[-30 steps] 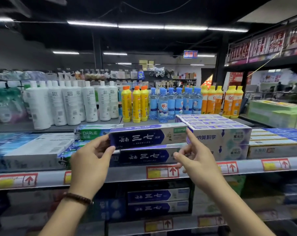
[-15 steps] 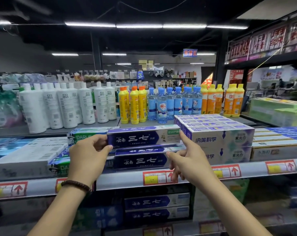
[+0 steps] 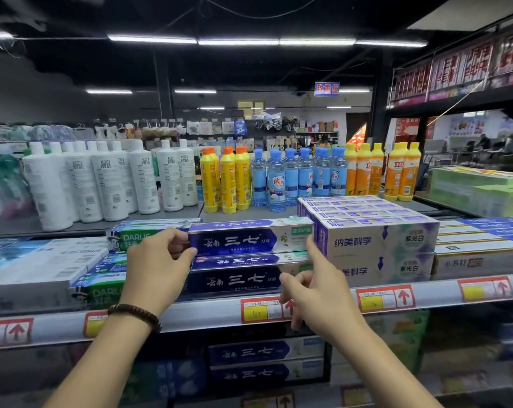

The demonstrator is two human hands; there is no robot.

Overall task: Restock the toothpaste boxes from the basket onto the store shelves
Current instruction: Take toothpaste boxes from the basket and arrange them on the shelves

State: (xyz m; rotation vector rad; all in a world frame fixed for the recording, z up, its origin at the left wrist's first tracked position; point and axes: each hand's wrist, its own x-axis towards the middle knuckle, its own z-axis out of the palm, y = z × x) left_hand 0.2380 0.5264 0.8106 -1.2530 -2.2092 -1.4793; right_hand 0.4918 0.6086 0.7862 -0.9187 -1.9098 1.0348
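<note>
The toothpaste box (image 3: 249, 238) is lying on a stack (image 3: 237, 281) on the shelf (image 3: 205, 316), its long axis running left to right, between the hands. The left hand (image 3: 158, 269) is pinching its left end; the right hand (image 3: 320, 290) is pressing the right end with a straight forefinger (image 3: 311, 249).

My left hand (image 3: 158, 272) covers the left end of the top blue toothpaste box (image 3: 243, 240) and part of the green Darlie box (image 3: 131, 240). My right hand (image 3: 317, 293) hides the right end of the lower blue box (image 3: 237, 281) and the edge of a red price tag (image 3: 261, 310), whose print is too small to read. Both forearms run off the bottom edge. The lower-shelf boxes (image 3: 249, 353), bottom centre, are dim and blurred.
</note>
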